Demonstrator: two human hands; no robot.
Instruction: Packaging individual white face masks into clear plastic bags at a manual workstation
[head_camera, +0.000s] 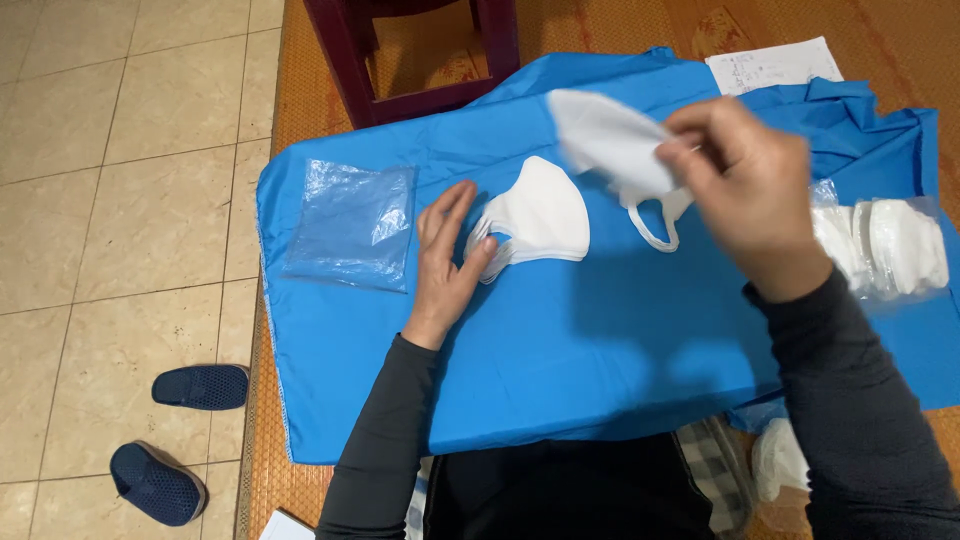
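Two dark blue slippers lie on the tiled floor at the left. On the blue cloth, an empty, flat clear plastic bag lies at the left. To its right, the left hand rests open, fingers against a small stack of white face masks; their number cannot be told. Further right, the right hand pinches one raised white mask, its ear loop hanging. At the far right, a second clear bag holds more white masks, uncounted. One sheet of paper lies beyond the cloth.
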